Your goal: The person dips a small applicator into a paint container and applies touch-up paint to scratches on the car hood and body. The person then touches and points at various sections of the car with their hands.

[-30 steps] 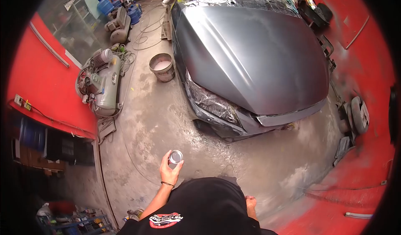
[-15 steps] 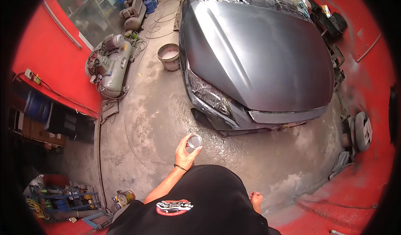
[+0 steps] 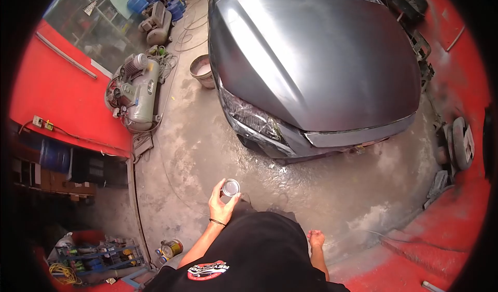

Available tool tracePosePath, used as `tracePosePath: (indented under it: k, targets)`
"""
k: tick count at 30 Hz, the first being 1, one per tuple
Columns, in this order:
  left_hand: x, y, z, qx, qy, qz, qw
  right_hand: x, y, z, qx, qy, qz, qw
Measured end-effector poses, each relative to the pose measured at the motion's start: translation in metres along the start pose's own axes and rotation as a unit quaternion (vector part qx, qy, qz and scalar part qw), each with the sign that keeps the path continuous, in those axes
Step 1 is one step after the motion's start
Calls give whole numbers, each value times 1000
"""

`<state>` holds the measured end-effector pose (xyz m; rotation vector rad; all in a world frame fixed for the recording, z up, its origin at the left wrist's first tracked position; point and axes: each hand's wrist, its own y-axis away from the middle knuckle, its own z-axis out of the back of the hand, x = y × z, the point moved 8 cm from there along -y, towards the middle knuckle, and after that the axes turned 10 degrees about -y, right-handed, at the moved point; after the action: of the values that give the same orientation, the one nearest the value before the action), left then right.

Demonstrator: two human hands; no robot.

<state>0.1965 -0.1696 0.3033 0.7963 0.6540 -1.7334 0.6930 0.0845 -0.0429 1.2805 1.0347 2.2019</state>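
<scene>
My left hand (image 3: 222, 207) has its thumb and fingers wrapped round a small round metal can (image 3: 231, 188), held out in front of my body above the wet floor. A dark band circles that wrist. Low at my right side hangs my right hand (image 3: 316, 237), its fingers curled; whether anything is inside them is too small to tell. Ahead of both hands stands a car with a dull grey hood (image 3: 321, 58). Clear plastic covers its headlight (image 3: 251, 116), and masking sheets lie over the windshield area at the top.
A bucket (image 3: 203, 74) of pale liquid stands beside the car's left side. An air compressor (image 3: 142, 92) and hoses are near the red wall (image 3: 72, 89). Wheel-like parts (image 3: 460, 142) lean at the right. Cans (image 3: 171, 248) and a cluttered blue rack (image 3: 98, 258) are at lower left.
The camera view has shifted, and the car appears nearer. The can stays in my left hand, and my right hand has come further into view than one second ago.
</scene>
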Motion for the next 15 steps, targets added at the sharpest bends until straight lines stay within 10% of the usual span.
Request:
tracePosePath:
  k: [6, 15]
  targets:
    - [25, -19, 2, -29, 4, 69, 997, 21, -4, 13, 11, 104, 106, 989]
    - [64, -119, 9, -37, 24, 97, 994, 338, 100, -117, 90, 38, 283, 954]
